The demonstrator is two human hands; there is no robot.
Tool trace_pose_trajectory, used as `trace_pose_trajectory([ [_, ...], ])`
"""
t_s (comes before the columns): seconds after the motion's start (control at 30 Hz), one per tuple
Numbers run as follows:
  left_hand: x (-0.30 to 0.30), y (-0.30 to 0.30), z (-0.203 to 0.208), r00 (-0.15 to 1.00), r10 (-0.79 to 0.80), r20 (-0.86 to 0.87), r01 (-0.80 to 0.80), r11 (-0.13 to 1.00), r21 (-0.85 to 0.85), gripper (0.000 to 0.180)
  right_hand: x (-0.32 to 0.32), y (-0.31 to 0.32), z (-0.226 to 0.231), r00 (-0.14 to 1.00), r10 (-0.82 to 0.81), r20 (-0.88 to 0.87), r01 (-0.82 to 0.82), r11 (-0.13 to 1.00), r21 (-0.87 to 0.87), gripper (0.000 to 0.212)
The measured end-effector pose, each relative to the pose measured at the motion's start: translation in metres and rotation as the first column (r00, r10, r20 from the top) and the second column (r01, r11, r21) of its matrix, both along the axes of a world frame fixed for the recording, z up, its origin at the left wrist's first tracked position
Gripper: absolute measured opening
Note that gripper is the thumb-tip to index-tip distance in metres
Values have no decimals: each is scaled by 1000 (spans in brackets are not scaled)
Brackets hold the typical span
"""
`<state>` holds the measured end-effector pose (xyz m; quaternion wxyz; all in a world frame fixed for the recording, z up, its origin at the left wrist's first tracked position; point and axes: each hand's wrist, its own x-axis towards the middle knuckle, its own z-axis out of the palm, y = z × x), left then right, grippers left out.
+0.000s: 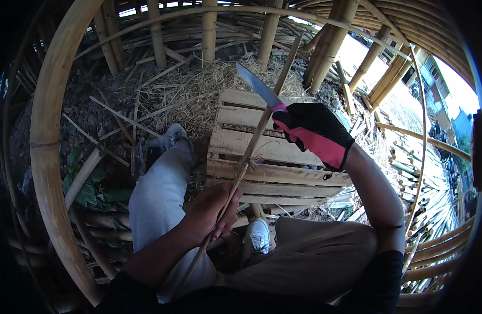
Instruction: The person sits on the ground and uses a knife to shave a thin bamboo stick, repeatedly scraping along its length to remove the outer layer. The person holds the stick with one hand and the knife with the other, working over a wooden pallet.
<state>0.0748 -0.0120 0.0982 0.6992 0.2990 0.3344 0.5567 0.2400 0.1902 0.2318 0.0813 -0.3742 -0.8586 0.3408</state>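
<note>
My bare left hand (212, 212) is closed round a long, narrow bamboo strip (259, 132) above my left thigh. The strip slants from low near my body up to the far right, passing over a slatted wooden crate (282, 152). Curled fibres stick out from it just beyond my left hand. In a black and pink work glove, my right hand (316, 133) grips a knife (257, 88) with a pink handle. Its blade points up and left, and its base crosses the strip or lies very close to it; contact cannot be made out.
Pale shavings (194, 91) cover the ground beyond the crate. A thick curved bamboo pole (46, 146) rises at the left. Upright bamboo posts (330, 47) stand at the back. Many cut bamboo lengths (426, 214) lie stacked at the right. Loose sticks (123, 116) lie to the left.
</note>
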Motion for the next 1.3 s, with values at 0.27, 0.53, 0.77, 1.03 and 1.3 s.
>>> trace_pose_trajectory([
  [0.27, -2, -2, 5, 998, 52, -25, -52, 998, -25, 38, -10, -3, -1, 998, 2, -62, 20, 938, 347, 44],
  [0.53, -5, 0, 3, 999, 36, -35, -36, 999, -17, 37, -2, 13, -12, 959, 176, -220, -49, 873, 485, 34],
  [0.77, -5, -2, 1, 999, 33, -28, -35, 997, -65, 37, 6, -9, 1, 990, -38, -133, 28, 997, -75, 33],
  [1.03, -3, -1, 1, 998, 29, -51, -32, 997, -74, 40, 8, 3, -9, 1000, 1, 13, -1, 999, 45, 42],
  [1.3, -1, 0, 1, 998, 33, -59, -37, 997, -72, 38, 5, -7, -5, 983, -89, -161, 87, 996, -22, 36],
])
